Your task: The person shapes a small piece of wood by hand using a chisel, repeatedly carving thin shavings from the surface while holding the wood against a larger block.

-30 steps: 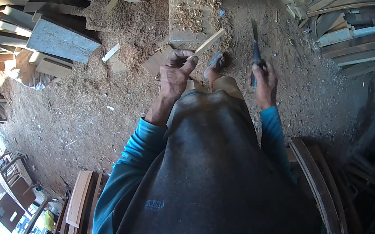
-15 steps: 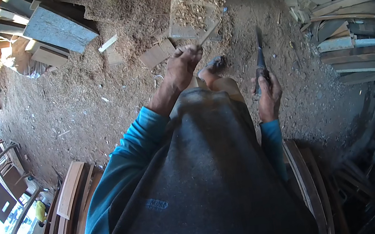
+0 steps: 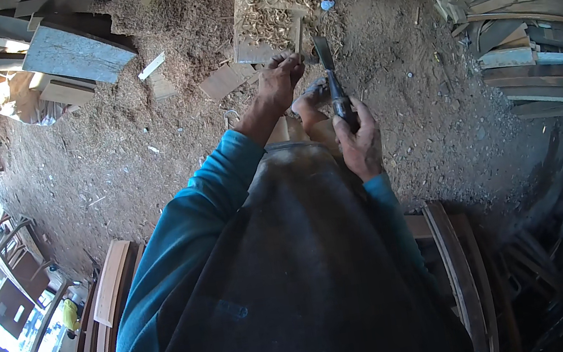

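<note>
Head cam, L hand [image 3: 280, 86] pinching stick [image 3: 298, 35], R hand [image 3: 361, 141] gripping chisel [image 3: 334, 86], narrow gap betw.

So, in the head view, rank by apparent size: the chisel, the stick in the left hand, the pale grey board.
1. Pale grey board
2. Chisel
3. Stick, judging its visible part

Left fingers [image 3: 289, 62] pinched; right fingers [image 3: 364, 112] curled, nearer.
</note>
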### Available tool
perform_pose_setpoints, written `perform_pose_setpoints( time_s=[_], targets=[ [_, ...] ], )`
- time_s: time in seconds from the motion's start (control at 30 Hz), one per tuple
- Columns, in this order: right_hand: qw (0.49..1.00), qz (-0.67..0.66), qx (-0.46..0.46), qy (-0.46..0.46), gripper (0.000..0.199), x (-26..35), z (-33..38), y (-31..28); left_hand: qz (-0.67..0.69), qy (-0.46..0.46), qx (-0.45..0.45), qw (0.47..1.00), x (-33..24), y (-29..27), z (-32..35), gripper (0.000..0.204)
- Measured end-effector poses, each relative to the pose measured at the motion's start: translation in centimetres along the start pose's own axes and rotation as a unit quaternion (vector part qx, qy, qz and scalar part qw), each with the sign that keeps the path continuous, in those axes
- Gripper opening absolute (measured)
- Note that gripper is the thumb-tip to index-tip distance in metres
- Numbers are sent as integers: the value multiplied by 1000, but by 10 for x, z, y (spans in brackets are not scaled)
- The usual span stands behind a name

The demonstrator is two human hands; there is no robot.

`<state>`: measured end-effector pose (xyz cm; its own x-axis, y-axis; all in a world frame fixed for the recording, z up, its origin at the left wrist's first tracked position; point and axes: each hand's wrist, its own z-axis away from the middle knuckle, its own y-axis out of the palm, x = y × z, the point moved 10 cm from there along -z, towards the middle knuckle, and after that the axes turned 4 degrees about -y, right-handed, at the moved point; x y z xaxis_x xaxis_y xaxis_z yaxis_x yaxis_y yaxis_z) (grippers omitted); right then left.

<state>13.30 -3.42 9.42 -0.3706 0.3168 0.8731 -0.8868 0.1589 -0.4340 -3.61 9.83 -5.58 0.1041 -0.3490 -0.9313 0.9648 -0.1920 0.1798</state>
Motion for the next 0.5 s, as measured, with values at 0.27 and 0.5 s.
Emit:
perform_pose_setpoints(
  time_s=[0.27,0.5],
  targets=[
    [999,12,-17,-26,48,17,-28,6,138,-174,-15,975,-6,26,-20,42],
    [1000,-3,15,11,49,3,-35,17,25,-182,28,983,5,31,-28,46]
  ],
)
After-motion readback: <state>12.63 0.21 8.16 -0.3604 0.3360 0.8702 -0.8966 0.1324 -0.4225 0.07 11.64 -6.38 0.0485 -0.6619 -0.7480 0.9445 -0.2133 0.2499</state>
